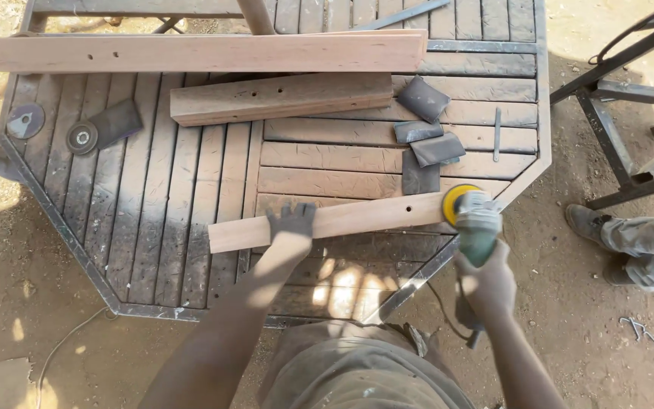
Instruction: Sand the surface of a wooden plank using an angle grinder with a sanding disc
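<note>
On the slatted wooden worktop (191,250), a pale wood plank (357,220) lay across the near right part, running left-right and slightly tilted up toward the right. Left hand (291,220), in a dark glove, pressed flat on plank near its middle, fingers spread, holding it down. Right hand (486,284) was wrapped tight around body of a green angle grinder (477,220); its yellow disc sat at the plank's right end, touching or just over it, couldn't tell which. Grinder cord (440,310) trailed down beside the worktop edge.

Further back: a long pale board (206,53) across the far edge, a shorter, darker wood block (281,97) just in front of it. Several dark folded sandpaper pieces (425,140) sat right of centre, close behind the grinder, with a thin metal rod (496,134) to their right. Two spare discs (81,138) and a dark sheet (116,121) lay on the far left.

Another person's leg and boot (630,238) stood on the dirt to the right, near a metal frame (630,98). Small metal bits (641,329) lay on the ground.
</note>
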